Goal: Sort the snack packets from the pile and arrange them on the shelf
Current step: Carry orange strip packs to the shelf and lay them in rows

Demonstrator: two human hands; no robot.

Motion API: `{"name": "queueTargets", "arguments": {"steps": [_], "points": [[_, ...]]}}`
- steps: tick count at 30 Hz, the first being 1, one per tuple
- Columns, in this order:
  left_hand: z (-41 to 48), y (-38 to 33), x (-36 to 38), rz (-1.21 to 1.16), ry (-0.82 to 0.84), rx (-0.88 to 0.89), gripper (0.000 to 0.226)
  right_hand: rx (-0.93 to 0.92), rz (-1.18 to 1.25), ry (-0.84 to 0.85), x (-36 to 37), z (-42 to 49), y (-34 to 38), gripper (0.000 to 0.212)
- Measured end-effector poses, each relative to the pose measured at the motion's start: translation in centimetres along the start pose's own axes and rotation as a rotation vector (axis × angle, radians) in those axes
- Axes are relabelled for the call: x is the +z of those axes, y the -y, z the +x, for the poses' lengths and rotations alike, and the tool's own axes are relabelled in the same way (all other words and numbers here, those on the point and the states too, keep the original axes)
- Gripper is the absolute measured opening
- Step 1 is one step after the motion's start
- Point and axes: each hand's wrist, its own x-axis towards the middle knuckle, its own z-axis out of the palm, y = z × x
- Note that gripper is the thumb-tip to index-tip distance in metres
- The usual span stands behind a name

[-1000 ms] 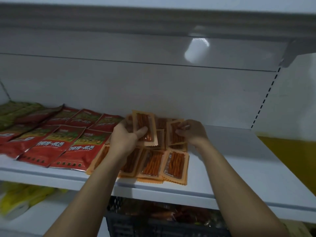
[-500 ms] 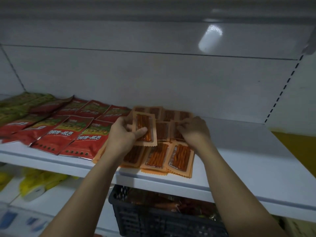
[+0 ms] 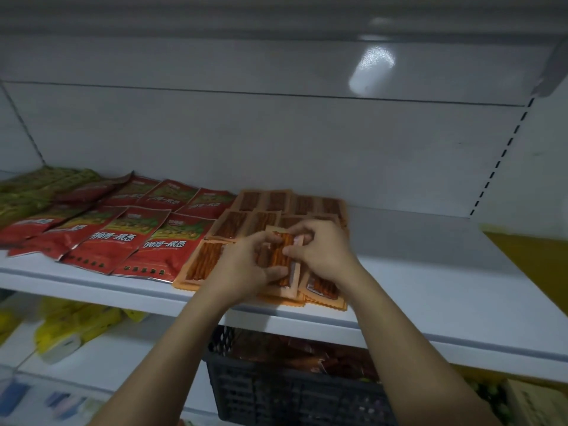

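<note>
Head view: one packet (image 3: 281, 256) is held by both hands just above the near row of orange packets (image 3: 233, 224), mid-shelf (image 3: 430, 290). L hand (image 3: 242, 269): fingers (image 3: 266, 241) curled round its left edge. R hand (image 3: 322, 253): right edge pinched. Red packets (image 3: 123, 238) are laid to the left, green packets (image 3: 30, 192) at far left. A dark crate (image 3: 292, 392) w/ snacks is seen below.

Red packets (image 3: 163, 241) (Chinese lettering, blurred)
</note>
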Motion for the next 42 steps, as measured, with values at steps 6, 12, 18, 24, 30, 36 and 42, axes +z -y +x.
{"name": "queueTargets", "arguments": {"steps": [6,12,18,24,30,36,42], "points": [[-0.5,0.7,1.1,0.468,-0.048,0.101,0.04,0.014,-0.267,-0.013,0.2,-0.9,0.4,0.031],[-1.3,1.4,0.9,0.603,-0.017,0.217,0.038,-0.047,-0.519,-0.163,-1.1,-3.4,0.1,0.032],[-1.7,1.6,1.3,0.626,-0.013,0.22,0.04,0.065,-0.587,0.033,-1.8,-5.4,-1.0,0.036],[-1.6,2.0,1.8,0.59,-0.042,0.227,0.041,0.073,-0.475,0.091,-1.9,-4.9,-1.5,0.038],[-1.8,2.1,1.5,0.557,-0.069,0.253,0.046,-0.018,-0.478,-0.044,-1.7,-5.7,-0.6,0.037],[-2.8,4.1,-3.3,0.564,-0.154,0.25,0.049,-0.161,-0.481,-0.082,0.6,-4.9,4.4,0.052],[-6.3,8.9,-11.3,0.617,-0.313,0.125,0.053,-0.279,-0.501,0.037,7.4,-3.5,12.0,0.065]]}}
